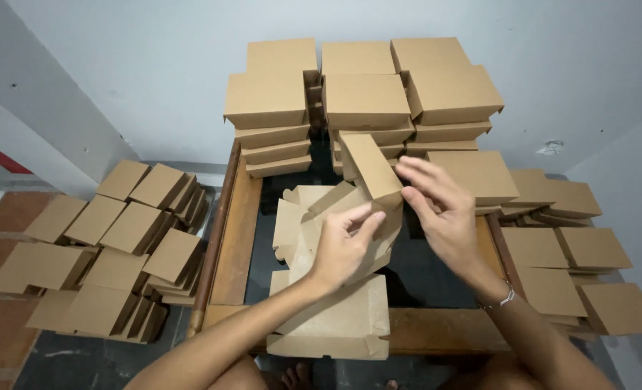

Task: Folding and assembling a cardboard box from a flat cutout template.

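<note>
I hold a half-folded brown cardboard box (370, 170) above the middle of a small wooden table (236, 238). My left hand (342, 249) pinches the box's lower side, thumb and fingers closed on the card. At the box's right edge my right hand (440, 209) presses its fingertips against the flap, a thin bracelet on that wrist. Below the box lies a stack of flat unfolded box blanks (335, 325), reaching to the table's front edge.
Stacks of finished brown boxes (364, 97) stand against the white wall at the table's back. More folded boxes lie heaped on the floor at the left (111, 245) and piled at the right (581, 267). My bare knees and toes show at the bottom.
</note>
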